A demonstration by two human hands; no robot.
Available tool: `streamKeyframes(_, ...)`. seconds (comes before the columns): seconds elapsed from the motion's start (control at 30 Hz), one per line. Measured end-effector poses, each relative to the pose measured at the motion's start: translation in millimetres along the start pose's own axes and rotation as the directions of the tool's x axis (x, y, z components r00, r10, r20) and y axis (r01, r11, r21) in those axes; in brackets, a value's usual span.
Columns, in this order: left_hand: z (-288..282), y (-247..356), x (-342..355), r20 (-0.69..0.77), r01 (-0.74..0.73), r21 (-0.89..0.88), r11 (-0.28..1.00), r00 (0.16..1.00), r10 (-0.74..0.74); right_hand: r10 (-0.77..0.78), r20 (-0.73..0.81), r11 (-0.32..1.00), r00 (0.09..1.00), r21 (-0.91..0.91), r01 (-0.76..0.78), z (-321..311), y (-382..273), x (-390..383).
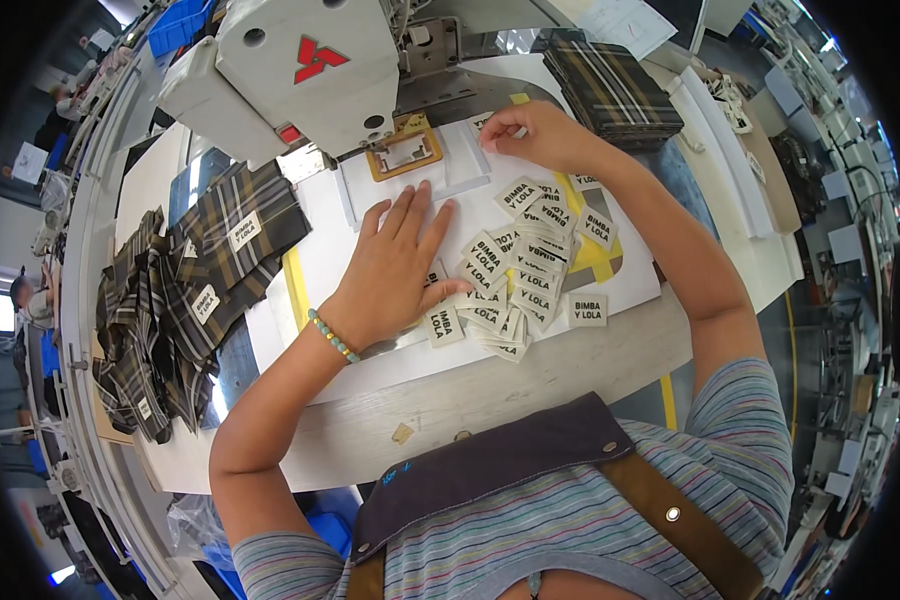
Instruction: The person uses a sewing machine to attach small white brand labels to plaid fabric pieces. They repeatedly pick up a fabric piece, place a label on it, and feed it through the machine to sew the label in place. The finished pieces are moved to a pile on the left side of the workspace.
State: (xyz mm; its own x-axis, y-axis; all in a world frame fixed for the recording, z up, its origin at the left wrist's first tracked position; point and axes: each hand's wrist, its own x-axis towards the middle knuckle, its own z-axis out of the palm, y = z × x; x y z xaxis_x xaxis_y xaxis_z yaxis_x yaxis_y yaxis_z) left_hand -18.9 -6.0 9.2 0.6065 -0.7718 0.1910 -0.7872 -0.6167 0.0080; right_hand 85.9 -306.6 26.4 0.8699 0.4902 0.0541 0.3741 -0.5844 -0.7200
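My left hand (395,255) lies with its fingers spread on the white work surface, just in front of the sewing machine's brown clamp frame (407,155). Its thumb reaches to the edge of a loose heap of white printed labels (535,280). My right hand (542,137) is farther off, beyond the heap, with fingers curled into a pinch at a single white label (478,122). That label is partly covered by the fingertips. Between both hands stands a clear plastic plate (460,175) by the clamp. The sewing machine head (305,75) is above and left of the clamp.
To the left, plaid fabric pieces (260,205) with labels on them hang in a crumpled pile over the table edge. A neat stack of plaid pieces (615,95) sits at the far right. Yellow tape (295,290) marks the table. A blue bin (180,25) stands far left.
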Motion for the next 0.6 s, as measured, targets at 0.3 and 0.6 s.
streamKeyframes(0.3,2,18,-7,-0.001,0.212,0.108,0.971,0.977,-0.213,0.022,0.036,1.0,0.999,0.017,-0.023,-2,-4,-10)
streamKeyframes(0.6,7,-2,-11,-0.084,0.299,0.049,0.953,0.952,-0.294,0.038,0.029,0.998,0.999,0.045,-0.039,-2,-3,-12)
